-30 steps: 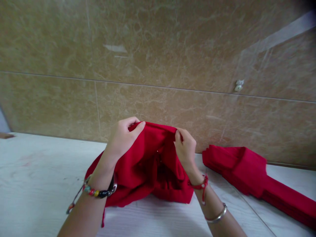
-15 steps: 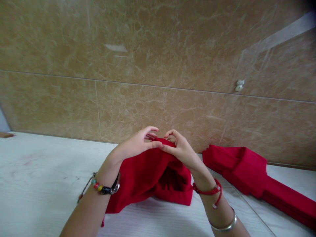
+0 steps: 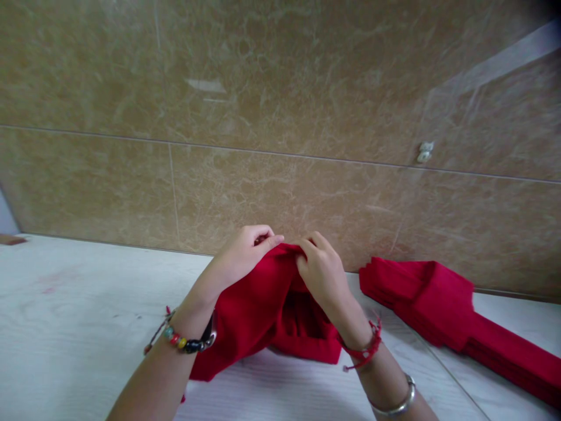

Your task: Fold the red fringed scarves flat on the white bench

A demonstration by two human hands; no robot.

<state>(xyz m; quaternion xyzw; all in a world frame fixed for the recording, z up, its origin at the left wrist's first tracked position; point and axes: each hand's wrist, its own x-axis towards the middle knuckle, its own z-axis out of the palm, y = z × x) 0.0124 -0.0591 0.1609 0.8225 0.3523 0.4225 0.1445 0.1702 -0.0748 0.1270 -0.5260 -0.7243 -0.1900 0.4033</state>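
Cloth, red and bunched, is on the table, its raised edge pinched by the fingers of left hand and right hand. Right of the cloth, well apart from left hand, lies a folded red stack.

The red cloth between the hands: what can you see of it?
The cloth is plain deep red and looks soft, like woven fabric. It stands partly raised from the pale table, its top edge pinched by the left hand and right hand. Below the right hand, it gapes into a dark, creased hollow. Its lower edge looks folded.
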